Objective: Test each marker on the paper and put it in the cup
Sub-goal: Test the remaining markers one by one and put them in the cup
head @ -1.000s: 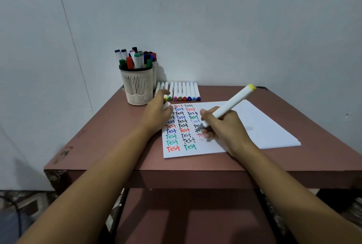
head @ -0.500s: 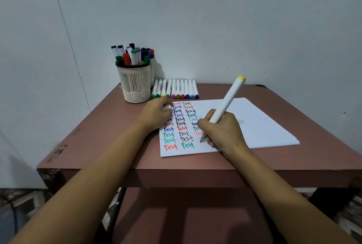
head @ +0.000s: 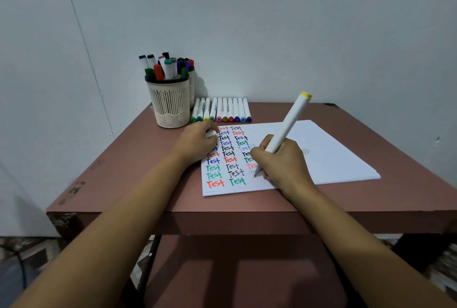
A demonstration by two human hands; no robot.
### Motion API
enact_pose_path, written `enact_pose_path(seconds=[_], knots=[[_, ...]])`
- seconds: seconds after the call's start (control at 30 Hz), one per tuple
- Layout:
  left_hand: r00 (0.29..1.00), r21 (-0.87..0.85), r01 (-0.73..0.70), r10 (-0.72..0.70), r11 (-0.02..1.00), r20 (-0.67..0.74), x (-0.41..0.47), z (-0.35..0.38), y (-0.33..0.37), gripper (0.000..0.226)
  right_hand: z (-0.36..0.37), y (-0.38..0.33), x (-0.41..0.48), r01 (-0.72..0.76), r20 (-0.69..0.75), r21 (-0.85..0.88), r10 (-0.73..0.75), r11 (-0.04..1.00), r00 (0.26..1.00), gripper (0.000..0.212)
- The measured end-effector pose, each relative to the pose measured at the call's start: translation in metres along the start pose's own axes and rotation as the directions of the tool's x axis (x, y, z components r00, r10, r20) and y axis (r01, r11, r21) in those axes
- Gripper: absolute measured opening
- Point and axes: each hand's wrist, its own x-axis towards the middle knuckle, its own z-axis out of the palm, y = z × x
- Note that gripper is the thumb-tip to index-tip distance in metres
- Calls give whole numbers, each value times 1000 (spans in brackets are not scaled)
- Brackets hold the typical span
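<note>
My right hand (head: 282, 162) grips a white marker (head: 288, 124) with a yellow end, its tip touching the paper (head: 329, 154) low in the third column of words. The sheet carries rows of "Test" in red, blue, green and black. My left hand (head: 197, 143) rests on the paper's left edge with its fingers curled round a small white cap (head: 211, 134). A cream slotted cup (head: 169, 103) at the back left holds several markers. A row of several white markers (head: 222, 110) lies beside the cup.
The paper is a thin stack on a reddish-brown table (head: 123, 171) set against a pale wall. A second cup (head: 192, 85) stands half hidden behind the first. The table's front edge is close to my forearms, with a lower shelf beneath.
My right hand has moved down the page and the marker has tilted more upright; its tip now sits lower in the third column. My left hand stays on the paper's left edge.
</note>
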Motion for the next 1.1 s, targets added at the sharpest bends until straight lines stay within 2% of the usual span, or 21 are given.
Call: enact_pose_path(seconds=[0.23,0.4,0.63,0.9,1.1], knots=[[1000,1,9,-9,1000,11,0,0,-1,20,2,-2,-1,5,23,-10,-5,1000,1000,28],[1000,4,7,-7,1000,8,1,1,-2,21,-2,-3,-2,26,-77,77,-20,997,997,29],[1000,3,8,-8,1000,15,0,0,-1,21,0,0,-1,11,-79,-38,-14,999,997,29],[1000,5,-1,1,1000,13,-1,0,0,20,-1,-1,-2,7,-39,-36,-8,999,999,28],[1000,-2,5,-5,1000,22,-1,-1,0,20,-2,-1,-2,20,-150,-23,-24,1000,988,28]])
